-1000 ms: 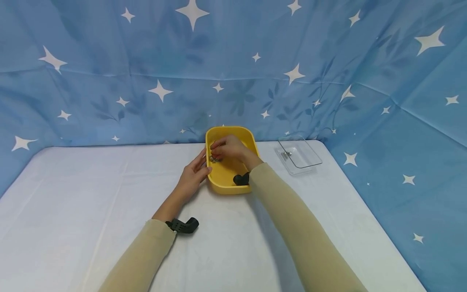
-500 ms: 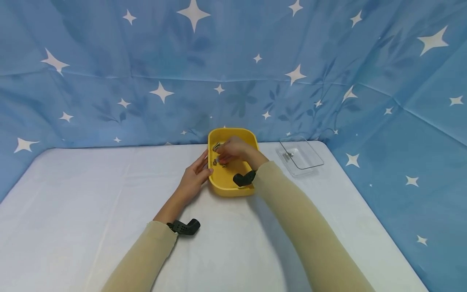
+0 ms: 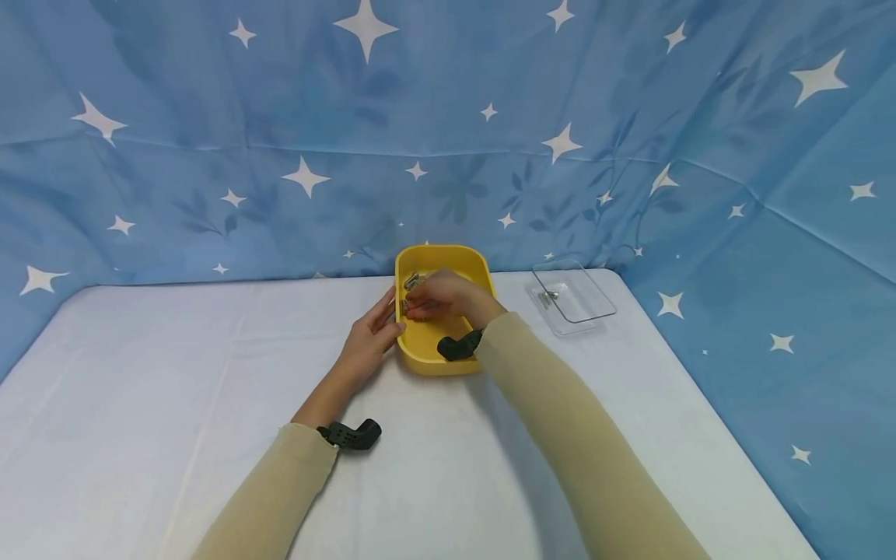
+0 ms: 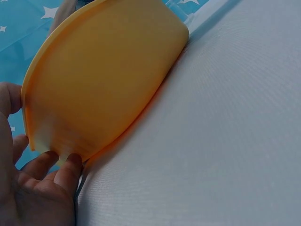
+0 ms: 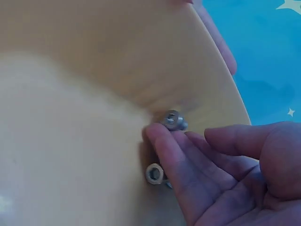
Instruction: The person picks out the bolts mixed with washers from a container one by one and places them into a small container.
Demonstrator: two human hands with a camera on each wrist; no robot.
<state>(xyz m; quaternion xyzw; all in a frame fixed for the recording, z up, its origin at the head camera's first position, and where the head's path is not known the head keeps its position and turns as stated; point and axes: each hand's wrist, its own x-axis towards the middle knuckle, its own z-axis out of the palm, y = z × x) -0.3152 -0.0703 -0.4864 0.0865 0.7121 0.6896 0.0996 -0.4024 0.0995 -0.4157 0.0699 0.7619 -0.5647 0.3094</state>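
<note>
"Silvery, round-headed metal screws (image 5: 172, 120): where are they?"

"Inside the yellow, round-cornered plastic bin (image 3: 423, 344), one right at the fingertips of the right grip (image 3: 448, 295), another beside the fingers."

"What's changed?"

"Half a second ago those fingertips were farther from the wall nearest the left grip (image 3: 365, 341); they've come close to it."

"And the grips?"

"Right: thumb and fingers spread. Left: holding that wall."

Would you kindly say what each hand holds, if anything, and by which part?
Left hand: yellow bin, by its left wall. Right hand: cannot be told; a metal screw is at its fingers.
</note>
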